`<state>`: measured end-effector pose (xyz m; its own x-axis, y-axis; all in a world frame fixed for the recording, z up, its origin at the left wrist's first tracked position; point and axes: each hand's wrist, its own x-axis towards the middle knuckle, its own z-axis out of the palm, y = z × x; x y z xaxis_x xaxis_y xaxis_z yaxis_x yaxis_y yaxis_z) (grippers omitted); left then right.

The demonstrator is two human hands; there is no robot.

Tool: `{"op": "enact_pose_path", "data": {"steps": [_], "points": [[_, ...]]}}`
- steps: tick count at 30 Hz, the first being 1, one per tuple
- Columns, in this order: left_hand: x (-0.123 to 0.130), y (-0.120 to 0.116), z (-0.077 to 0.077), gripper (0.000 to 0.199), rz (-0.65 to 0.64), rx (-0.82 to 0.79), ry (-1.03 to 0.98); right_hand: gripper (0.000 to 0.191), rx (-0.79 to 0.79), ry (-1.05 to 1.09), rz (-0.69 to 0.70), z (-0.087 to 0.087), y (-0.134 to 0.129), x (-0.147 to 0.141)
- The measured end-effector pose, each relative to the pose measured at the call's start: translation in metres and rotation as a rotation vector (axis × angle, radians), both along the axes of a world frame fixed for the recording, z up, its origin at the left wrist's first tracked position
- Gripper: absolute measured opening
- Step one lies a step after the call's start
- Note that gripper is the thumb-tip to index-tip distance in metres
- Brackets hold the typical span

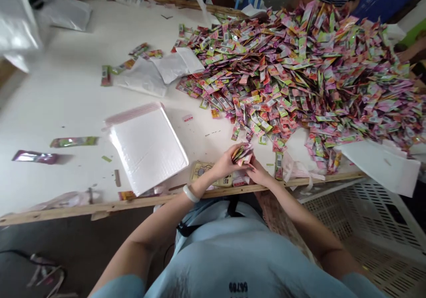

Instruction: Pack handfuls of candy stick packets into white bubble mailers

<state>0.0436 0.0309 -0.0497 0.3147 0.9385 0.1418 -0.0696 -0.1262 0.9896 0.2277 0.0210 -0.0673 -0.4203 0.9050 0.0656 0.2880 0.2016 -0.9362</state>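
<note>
Close to the table's front edge, a bundle of small colourful sachets (242, 154) is held upright between my two hands. My left hand (227, 161) wraps its fingers round the bundle from the left. From the right, the fingers of my right hand (258, 172) close on its lower side. Just beyond my hands lies a big heap of the same pink, green and purple sachets (299, 80). To the left is a stack of clear plastic bags (149, 145) lying flat on the white table (83, 107). Under my left wrist sits a cream printed pouch (200, 170).
Folded clear bags (143, 78) lie at the heap's left side. Two loose packets, one green (73, 142) and one purple (35, 157), lie far left. A white plastic crate (376, 218) stands below the table at right. Another person's arm (412, 49) shows at far right.
</note>
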Motion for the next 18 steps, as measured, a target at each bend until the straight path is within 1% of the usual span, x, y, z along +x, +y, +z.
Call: {"op": "enact_pose_path", "data": {"steps": [2, 3, 5, 6, 7, 10, 12, 13, 15, 17, 18], "points": [[0.0, 0.0, -0.004, 0.084, -0.021, 0.001, 0.038, 0.039, -0.062, -0.05, 0.047, -0.006, 0.003, 0.002], [0.0, 0.0, -0.005, 0.086, -0.023, -0.006, 0.045, 0.039, -0.071, -0.065, 0.037, -0.006, 0.004, 0.001], [0.003, 0.001, -0.004, 0.089, 0.011, -0.041, 0.015, 0.04, -0.052, -0.073, -0.017, -0.001, 0.005, -0.004], [0.006, 0.003, -0.003, 0.087, 0.05, -0.072, -0.022, 0.041, -0.038, -0.072, -0.043, 0.004, 0.004, -0.009], [0.008, 0.005, 0.0, 0.079, 0.105, -0.107, -0.066, 0.043, -0.026, -0.071, -0.064, 0.009, 0.004, -0.015], [0.013, 0.01, 0.009, 0.042, 0.322, -0.19, -0.177, 0.055, 0.015, -0.063, -0.12, 0.025, -0.002, -0.036], [0.013, 0.011, 0.015, 0.029, 0.433, -0.219, -0.207, 0.063, 0.083, -0.064, -0.155, 0.032, -0.007, -0.049], [0.012, 0.01, 0.017, 0.026, 0.448, -0.233, -0.219, 0.064, 0.127, -0.075, -0.166, 0.035, -0.01, -0.053], [0.009, 0.008, 0.02, 0.025, 0.399, -0.282, -0.247, 0.06, 0.187, -0.123, -0.135, 0.038, -0.013, -0.054], [0.007, 0.005, 0.019, 0.028, 0.33, -0.321, -0.269, 0.053, 0.184, -0.176, -0.005, 0.041, -0.009, -0.043], [0.006, 0.005, 0.018, 0.03, 0.325, -0.329, -0.281, 0.048, 0.173, -0.189, 0.05, 0.043, -0.004, -0.032]]}}
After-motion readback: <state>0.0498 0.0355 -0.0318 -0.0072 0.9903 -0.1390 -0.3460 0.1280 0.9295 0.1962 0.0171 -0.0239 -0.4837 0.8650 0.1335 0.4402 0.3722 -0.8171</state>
